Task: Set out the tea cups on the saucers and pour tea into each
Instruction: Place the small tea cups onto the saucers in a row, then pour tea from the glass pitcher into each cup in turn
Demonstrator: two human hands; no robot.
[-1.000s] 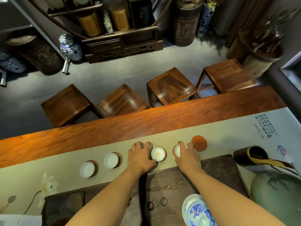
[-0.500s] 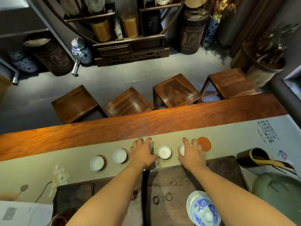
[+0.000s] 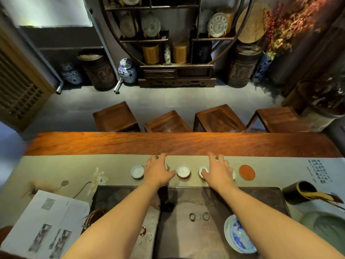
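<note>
Our left hand (image 3: 158,170) and right hand (image 3: 217,171) lie spread, fingers unclenched, over white cups (image 3: 183,170); a bare saucer (image 3: 246,171) sits right of the right hand.

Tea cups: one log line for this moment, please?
left hand over cup | right hand over cups | middle cup on saucer | red saucer bare

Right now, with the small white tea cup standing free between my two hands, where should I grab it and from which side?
Probably take the small white tea cup by its rim, pinching opposite sides from above. It stands upright, mouth open, on a brown round saucer and shows no handle. The left hand and right hand flank it closely, so a sideways approach looks crowded; the top is clear.
</note>
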